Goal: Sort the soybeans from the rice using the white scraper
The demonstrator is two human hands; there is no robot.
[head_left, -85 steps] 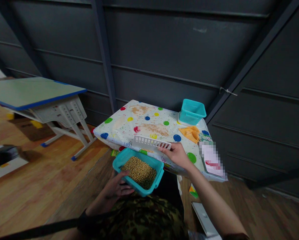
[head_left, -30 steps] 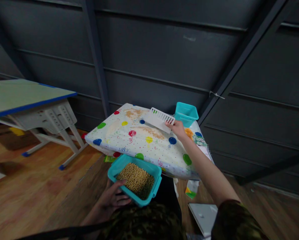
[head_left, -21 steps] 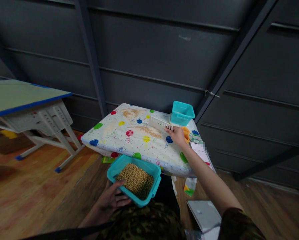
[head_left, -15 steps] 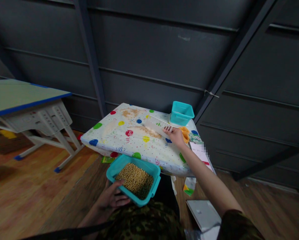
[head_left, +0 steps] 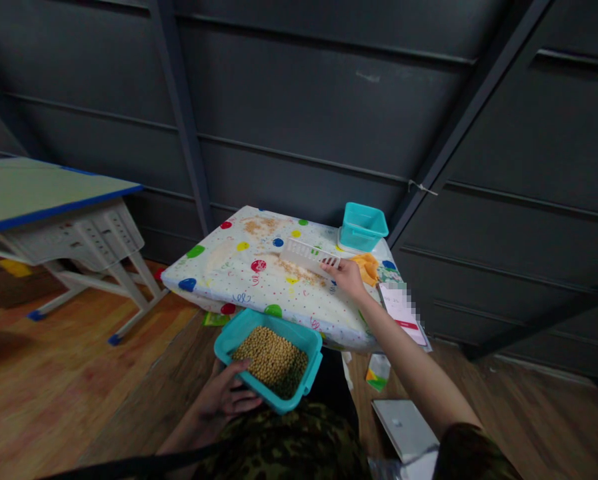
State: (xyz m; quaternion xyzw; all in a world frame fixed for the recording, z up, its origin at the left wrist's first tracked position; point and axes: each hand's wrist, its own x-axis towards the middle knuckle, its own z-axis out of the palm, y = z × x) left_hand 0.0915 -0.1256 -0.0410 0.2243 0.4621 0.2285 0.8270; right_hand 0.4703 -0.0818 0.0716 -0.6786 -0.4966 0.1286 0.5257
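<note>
- Slotted white strip (head_left: 301, 259): held over the patterned tablecloth (head_left: 229, 280), its 4 o'clock end pinched in the right hand (head_left: 343, 275). Whether the cloth is touched cannot be told. Clock positions are read with 12 o'clock away from the wearer.
- Tan crumbs (head_left: 259, 225): scattered in a patch at 10 o'clock from the strip, and also seen along its near edge.
- Teal tub (head_left: 313, 337): found at 7 o'clock from the strip, just beside the near table edge, its rim clasped at 8 o'clock by the left hand (head_left: 233, 392). The two hands are held well apart.
- Pale beans (head_left: 266, 353): contained in the tub, with dark green ones massed at 5 o'clock.
- Compared with 2.8 s ago: the strip, then held near the tub's rim, has been carried toward 12 o'clock. Since 0.5 s ago it has been drawn slightly toward 8 o'clock; the tub's hold is unchanged.
- Surroundings: an orange cloth (head_left: 367, 268) is seen at 2 o'clock from the right hand, a second teal box (head_left: 361, 239) at 1 o'clock, a partly pixelated device (head_left: 396, 299) at 4 o'clock.
</note>
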